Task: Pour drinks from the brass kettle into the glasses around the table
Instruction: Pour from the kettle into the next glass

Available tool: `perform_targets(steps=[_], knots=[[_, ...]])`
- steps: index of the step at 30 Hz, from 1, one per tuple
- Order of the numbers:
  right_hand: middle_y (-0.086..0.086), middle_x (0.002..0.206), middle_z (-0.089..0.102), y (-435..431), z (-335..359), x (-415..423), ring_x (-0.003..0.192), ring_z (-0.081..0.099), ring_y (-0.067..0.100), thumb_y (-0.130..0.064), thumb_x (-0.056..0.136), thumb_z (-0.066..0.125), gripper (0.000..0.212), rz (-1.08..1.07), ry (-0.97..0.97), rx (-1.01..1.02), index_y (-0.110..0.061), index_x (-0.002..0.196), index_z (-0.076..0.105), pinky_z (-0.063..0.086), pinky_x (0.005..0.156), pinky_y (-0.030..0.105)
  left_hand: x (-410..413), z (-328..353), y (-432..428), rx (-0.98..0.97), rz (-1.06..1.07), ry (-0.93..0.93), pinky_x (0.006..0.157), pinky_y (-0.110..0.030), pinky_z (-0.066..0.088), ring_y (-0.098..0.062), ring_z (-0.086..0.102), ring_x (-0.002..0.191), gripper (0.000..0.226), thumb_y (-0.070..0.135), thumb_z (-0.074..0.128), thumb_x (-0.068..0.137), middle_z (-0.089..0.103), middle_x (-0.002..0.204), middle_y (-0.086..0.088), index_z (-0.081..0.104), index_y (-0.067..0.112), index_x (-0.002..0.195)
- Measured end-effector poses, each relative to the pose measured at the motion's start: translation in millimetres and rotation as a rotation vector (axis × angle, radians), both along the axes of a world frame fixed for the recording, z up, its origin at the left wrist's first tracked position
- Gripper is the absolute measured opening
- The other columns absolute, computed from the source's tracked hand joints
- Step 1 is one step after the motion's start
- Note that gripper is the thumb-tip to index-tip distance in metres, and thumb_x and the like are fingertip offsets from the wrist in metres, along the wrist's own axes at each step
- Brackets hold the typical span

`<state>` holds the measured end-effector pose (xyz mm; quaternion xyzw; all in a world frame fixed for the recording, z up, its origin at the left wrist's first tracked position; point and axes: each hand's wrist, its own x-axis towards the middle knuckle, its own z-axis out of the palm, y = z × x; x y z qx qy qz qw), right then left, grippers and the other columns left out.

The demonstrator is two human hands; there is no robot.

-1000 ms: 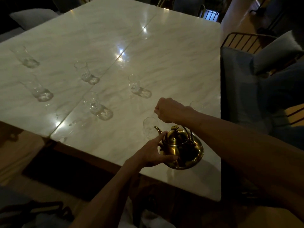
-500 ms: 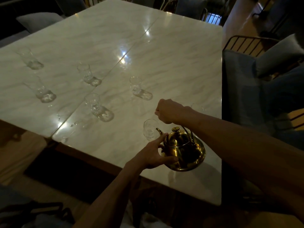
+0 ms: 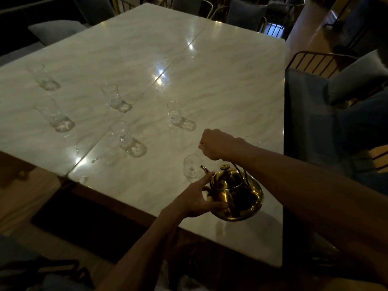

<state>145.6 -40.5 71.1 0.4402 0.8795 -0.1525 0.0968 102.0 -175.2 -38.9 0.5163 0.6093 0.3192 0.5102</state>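
The brass kettle hangs tilted over the near edge of the marble table, its spout pointing at the rim of a clear glass just to its left. My right hand is a closed fist above the kettle; the handle's top runs up under my wrist, out of sight. My left hand cups the kettle's left side, thumb beneath and fingers against the body. Several more clear glasses stand farther left, the closest being one glass and another. I cannot see any liquid stream.
A further glass peeks out behind my right forearm. Two more glasses stand at the far left. A seam splits the tabletop. Cushioned chairs line the right side and far end. A dark bag lies at lower left.
Both hands and the kettle keep nearly the same pose beside the near glass. The view has shifted slightly, showing more of the table's far end.
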Motion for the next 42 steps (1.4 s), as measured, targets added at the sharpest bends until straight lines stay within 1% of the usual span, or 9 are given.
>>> perform_targets(steps=[11,17,26,30,34,36,38,40,42], knots=[[0.007,0.084,0.060,-3,4,4,0.069,0.059,0.019,-0.026,0.096,0.056,0.025,-0.008,0.011,0.003,-0.004,0.108,0.062,0.048,0.064,0.032,1,4,-2,0.010,-0.016,0.022,0.097,-0.028,0.035,-0.004,0.040,0.120,0.102,0.041,0.081,0.073,0.033,0.154,0.003,0.018,0.031,0.152],[0.012,0.091,0.069,-5,2,11,0.073,0.064,0.021,-0.028,0.096,0.056,0.026,-0.052,0.097,-0.007,-0.005,0.105,0.066,0.053,0.067,0.033,-1,2,-2,0.006,-0.015,0.084,0.101,-0.030,0.034,-0.017,0.041,0.134,0.105,0.044,0.082,0.071,0.035,0.153,0.001,0.017,0.032,0.153],[0.009,0.074,0.062,-19,6,29,0.067,0.062,0.022,-0.028,0.098,0.049,0.033,-0.109,0.241,-0.017,-0.011,0.072,0.058,0.041,0.055,0.028,-5,6,-1,0.054,-0.056,0.199,0.099,-0.025,0.032,-0.016,0.039,0.135,0.109,0.042,0.084,0.069,0.041,0.150,0.001,0.016,0.029,0.153],[0.007,0.074,0.061,-23,16,36,0.068,0.059,0.020,-0.028,0.098,0.048,0.035,-0.128,0.273,0.031,-0.015,0.066,0.051,0.036,0.052,0.025,-8,15,1,0.075,-0.079,0.234,0.110,-0.037,0.036,-0.018,0.038,0.137,0.114,0.050,0.084,0.064,0.039,0.151,0.003,0.016,0.030,0.154],[0.002,0.071,0.056,-20,30,41,0.068,0.059,0.020,-0.029,0.098,0.047,0.037,-0.134,0.325,0.058,-0.023,0.062,0.045,0.036,0.052,0.025,-14,27,9,0.123,-0.088,0.284,0.108,-0.044,0.041,-0.017,0.043,0.133,0.116,0.061,0.080,0.058,0.042,0.149,0.004,0.019,0.033,0.152],[0.003,0.074,0.060,-18,42,40,0.074,0.064,0.022,-0.026,0.098,0.047,0.031,-0.124,0.338,0.064,-0.020,0.067,0.053,0.042,0.055,0.026,-18,32,17,0.160,-0.103,0.313,0.105,-0.044,0.044,-0.016,0.046,0.131,0.114,0.066,0.079,0.058,0.044,0.148,0.005,0.020,0.035,0.151],[0.008,0.097,0.069,-15,54,36,0.090,0.067,0.024,-0.024,0.097,0.048,0.024,-0.128,0.356,0.076,-0.011,0.094,0.068,0.055,0.070,0.033,-24,38,26,0.194,-0.106,0.338,0.103,-0.044,0.046,-0.016,0.047,0.129,0.112,0.070,0.077,0.058,0.046,0.146,0.006,0.022,0.036,0.150],[0.012,0.113,0.068,-11,65,29,0.099,0.066,0.026,-0.023,0.096,0.049,0.029,-0.133,0.373,0.108,-0.009,0.113,0.068,0.056,0.083,0.041,-31,46,36,0.221,-0.098,0.348,0.103,-0.045,0.045,-0.015,0.047,0.129,0.111,0.070,0.076,0.059,0.046,0.146,0.007,0.023,0.036,0.150],[0.014,0.115,0.068,-5,76,19,0.097,0.066,0.027,-0.023,0.096,0.048,0.030,-0.113,0.379,0.140,-0.011,0.115,0.067,0.057,0.083,0.042,-40,55,45,0.249,-0.083,0.339,0.105,-0.044,0.043,-0.015,0.045,0.131,0.109,0.066,0.076,0.059,0.046,0.145,0.007,0.025,0.034,0.149]])
